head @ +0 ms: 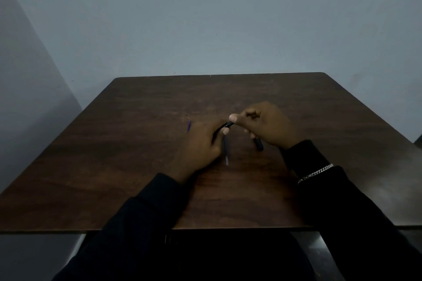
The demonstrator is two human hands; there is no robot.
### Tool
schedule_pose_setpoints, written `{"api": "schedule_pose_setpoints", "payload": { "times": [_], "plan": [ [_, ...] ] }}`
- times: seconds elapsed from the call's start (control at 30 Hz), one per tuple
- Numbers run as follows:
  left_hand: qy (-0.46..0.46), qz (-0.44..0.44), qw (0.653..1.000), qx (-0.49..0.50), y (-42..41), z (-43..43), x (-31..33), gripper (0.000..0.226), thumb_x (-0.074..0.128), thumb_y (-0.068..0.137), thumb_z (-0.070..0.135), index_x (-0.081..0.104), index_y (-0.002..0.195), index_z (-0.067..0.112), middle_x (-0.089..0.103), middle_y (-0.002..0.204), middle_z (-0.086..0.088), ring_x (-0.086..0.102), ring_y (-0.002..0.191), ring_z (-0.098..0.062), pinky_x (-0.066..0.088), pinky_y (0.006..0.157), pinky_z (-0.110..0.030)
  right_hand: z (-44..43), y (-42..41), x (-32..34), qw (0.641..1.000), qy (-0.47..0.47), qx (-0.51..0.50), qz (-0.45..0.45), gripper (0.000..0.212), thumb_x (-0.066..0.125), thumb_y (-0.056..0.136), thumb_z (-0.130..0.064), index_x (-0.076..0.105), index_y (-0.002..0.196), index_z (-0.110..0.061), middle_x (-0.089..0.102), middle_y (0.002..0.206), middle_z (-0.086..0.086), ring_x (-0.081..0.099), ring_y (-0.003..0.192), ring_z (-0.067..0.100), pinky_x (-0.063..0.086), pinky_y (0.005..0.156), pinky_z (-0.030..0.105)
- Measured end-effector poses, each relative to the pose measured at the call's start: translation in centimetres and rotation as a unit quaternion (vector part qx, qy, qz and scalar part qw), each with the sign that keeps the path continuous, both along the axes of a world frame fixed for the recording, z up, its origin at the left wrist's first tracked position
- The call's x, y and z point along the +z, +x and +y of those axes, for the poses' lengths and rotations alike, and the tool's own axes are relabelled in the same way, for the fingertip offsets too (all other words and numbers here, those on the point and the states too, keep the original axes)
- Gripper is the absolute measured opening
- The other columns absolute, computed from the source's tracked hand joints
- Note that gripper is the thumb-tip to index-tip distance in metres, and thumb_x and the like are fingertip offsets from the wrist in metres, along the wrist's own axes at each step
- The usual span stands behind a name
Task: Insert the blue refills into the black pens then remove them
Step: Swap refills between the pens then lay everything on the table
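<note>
No text, label, brand, number or sign can be read anywhere in this view (the light is dim and the picture soft). The black pen parts [258, 143] are too small and dark to show any print, the thin refills [188, 126] carry no legible marking, and the brown counter [137, 143] and the plain wall [205, 18] behind it bear no writing.

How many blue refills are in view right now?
2: one refill lies on the table beyond the left hand; another beside it. Hands may hide more.
</note>
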State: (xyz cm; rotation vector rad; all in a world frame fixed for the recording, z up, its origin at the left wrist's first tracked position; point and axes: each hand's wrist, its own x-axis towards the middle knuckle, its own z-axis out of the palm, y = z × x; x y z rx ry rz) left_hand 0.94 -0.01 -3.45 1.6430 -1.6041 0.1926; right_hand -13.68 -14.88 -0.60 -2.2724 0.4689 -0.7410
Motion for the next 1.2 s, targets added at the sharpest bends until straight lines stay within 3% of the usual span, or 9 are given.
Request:
{"api": "schedule_pose_setpoints", "payload": {
  "times": [0.33,0.43,0.53,0.7,0.87,0.93,1.03,1.1,1.2],
  "plan": [
    [0.005,-0.017,1.000,-0.012,-0.4,0.1,0.0,0.028,0.058,0.104,0.013,0.072,0.128,0.013,0.078,0.096,0.000,0.067,0.081,-0.009,0.047,0.070,-0.023,0.6,0.3,-0.1,0.999,-0.051,0.005,-0.005,0.053,0.060,0.103,-0.043,0.063,0.068,-0.003,0.044,0.054,0.002,0.039,0.047,0.007,0.033,0.052,0.031],
    [0.010,-0.018,1.000,-0.001,-0.5,0.2,0.1,0.024,0.058,0.104,0.013,0.074,0.122,0.012,0.074,0.084,0.002,0.056,0.070,0.000,0.035,0.065,-0.006,1.2,0.3,0.1,0.995,-0.096,-0.007,-0.008,0.049,0.059,0.105,-0.034,0.066,0.073,0.002,0.049,0.055,0.012,0.042,0.047,0.011,0.037,0.052,0.039],
    [0.006,-0.008,1.000,0.000,-0.6,0.3,0.3,0.021,0.058,0.103,0.013,0.075,0.115,0.011,0.067,0.078,0.009,0.055,0.068,-0.001,0.035,0.064,-0.002,1.5,0.0,0.2,0.993,-0.114,-0.013,-0.007,0.038,0.059,0.105,-0.029,0.069,0.079,-0.003,0.058,0.061,0.010,0.052,0.050,0.010,0.043,0.054,0.040],
    [0.019,0.015,1.000,0.005,-0.7,0.1,0.0,0.023,0.055,0.103,0.019,0.076,0.106,0.010,0.068,0.075,0.005,0.056,0.065,-0.005,0.032,0.060,-0.016,1.4,-0.2,0.0,0.999,-0.034,0.024,0.001,0.008,0.063,0.101,-0.009,0.068,0.095,-0.011,0.067,0.079,-0.001,0.068,0.067,0.009,0.049,0.061,0.027],
    [0.030,0.030,0.999,0.020,-0.4,-0.2,-0.1,0.017,0.059,0.105,0.016,0.076,0.101,0.012,0.054,0.067,0.022,0.057,0.063,0.007,0.033,0.058,-0.006,0.7,-0.4,0.0,0.991,0.080,0.096,-0.056,0.031,0.069,0.082,0.001,0.069,0.111,-0.011,0.067,0.111,0.003,0.069,0.099,0.016,0.056,0.085,0.026],
    [0.029,0.019,0.999,0.020,-0.5,-0.2,-0.1,0.017,0.060,0.105,0.017,0.076,0.108,0.014,0.058,0.071,0.022,0.056,0.063,0.009,0.033,0.059,-0.005,0.7,-0.3,-0.1,0.987,0.128,0.077,-0.060,0.029,0.073,0.084,-0.015,0.069,0.113,-0.016,0.071,0.105,0.003,0.072,0.088,0.016,0.061,0.074,0.031],
    [0.011,0.009,1.000,0.011,-0.7,-0.1,0.0,0.026,0.060,0.103,0.014,0.075,0.124,0.018,0.068,0.080,0.014,0.057,0.065,0.002,0.035,0.064,-0.004,0.5,-0.2,-0.5,0.996,0.071,0.025,-0.039,0.025,0.072,0.093,-0.044,0.075,0.087,-0.020,0.074,0.072,0.000,0.072,0.059,0.014,0.055,0.054,0.027],
    [0.008,0.010,1.000,0.008,-0.7,-0.1,0.1,0.025,0.058,0.102,0.016,0.075,0.121,0.020,0.068,0.078,0.015,0.060,0.067,-0.002,0.036,0.063,-0.007,0.4,-0.1,-0.6,0.996,0.071,0.028,-0.043,0.022,0.071,0.097,-0.037,0.074,0.080,-0.023,0.072,0.064,-0.003,0.068,0.053,0.011,0.051,0.050,0.024],
    [0.011,0.013,1.000,0.014,-0.7,-0.1,0.0,0.020,0.057,0.102,0.019,0.076,0.111,0.018,0.057,0.069,0.023,0.058,0.063,0.008,0.034,0.062,-0.004,0.2,-0.2,-0.6,0.992,0.098,0.065,-0.043,0.006,0.071,0.097,-0.016,0.073,0.093,-0.019,0.074,0.071,-0.004,0.071,0.063,0.011,0.056,0.059,0.027]
  ]
}}
